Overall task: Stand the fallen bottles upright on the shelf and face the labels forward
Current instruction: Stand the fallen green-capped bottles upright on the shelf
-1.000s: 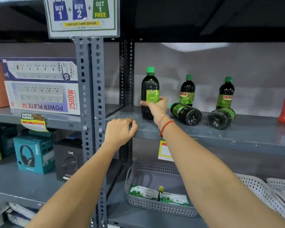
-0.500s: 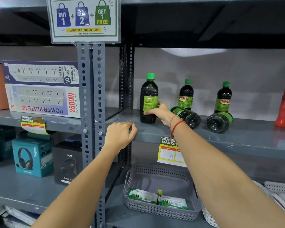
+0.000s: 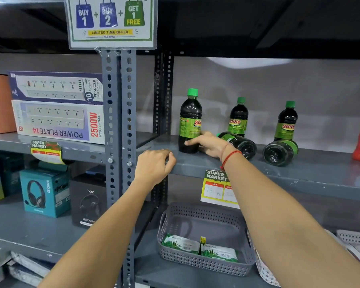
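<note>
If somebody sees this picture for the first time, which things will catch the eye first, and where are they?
The dark bottles with green caps on the grey shelf: three stand, and two fallen bottles lie in front of the back pair. The right hand grips the front bottle; the left hand holds the shelf edge. Above hangs a promotion sign.
</note>
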A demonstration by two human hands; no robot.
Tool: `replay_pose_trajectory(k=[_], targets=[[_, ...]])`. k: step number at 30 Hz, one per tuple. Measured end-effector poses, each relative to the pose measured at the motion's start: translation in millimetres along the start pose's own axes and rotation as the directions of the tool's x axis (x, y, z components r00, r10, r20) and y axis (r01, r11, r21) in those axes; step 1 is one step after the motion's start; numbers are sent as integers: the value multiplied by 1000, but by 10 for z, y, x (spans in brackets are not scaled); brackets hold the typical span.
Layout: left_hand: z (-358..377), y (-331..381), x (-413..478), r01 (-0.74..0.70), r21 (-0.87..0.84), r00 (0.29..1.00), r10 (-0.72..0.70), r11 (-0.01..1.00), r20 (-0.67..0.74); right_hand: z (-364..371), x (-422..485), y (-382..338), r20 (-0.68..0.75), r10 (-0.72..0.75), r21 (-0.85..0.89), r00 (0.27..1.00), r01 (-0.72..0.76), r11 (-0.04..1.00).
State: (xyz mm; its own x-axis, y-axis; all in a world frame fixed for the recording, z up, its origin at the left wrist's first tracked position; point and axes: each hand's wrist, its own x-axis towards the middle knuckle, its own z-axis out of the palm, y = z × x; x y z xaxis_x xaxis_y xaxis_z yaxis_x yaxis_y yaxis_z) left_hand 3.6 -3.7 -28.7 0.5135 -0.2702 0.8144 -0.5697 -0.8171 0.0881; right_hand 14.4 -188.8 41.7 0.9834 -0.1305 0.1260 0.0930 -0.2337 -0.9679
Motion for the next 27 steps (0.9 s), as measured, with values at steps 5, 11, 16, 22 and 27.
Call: replay_pose_trajectory(k=[5,11,16,22,27], targets=[[10,-10,-2,-5,4,1000,5,1000,-4,231,82,31,-237,-133,-385,962,33,922],[19,-24,-5,-16,-21,1000,16,1000,-15,340,182,60,-238,-61,-343,969,-26,939],[19,-17,3,-20,-20,1000,19,1000,-16,104,190,71,-27,-42,-120,999,39,992],[25,-25,3,-15,-9,1000,14,1000,-13,192,194,104,-159,-100,-294,982,50,954],[11,-30,21,-43,-9,999,44,999,7,243,176,106,-184,-129,-323,974,64,944]])
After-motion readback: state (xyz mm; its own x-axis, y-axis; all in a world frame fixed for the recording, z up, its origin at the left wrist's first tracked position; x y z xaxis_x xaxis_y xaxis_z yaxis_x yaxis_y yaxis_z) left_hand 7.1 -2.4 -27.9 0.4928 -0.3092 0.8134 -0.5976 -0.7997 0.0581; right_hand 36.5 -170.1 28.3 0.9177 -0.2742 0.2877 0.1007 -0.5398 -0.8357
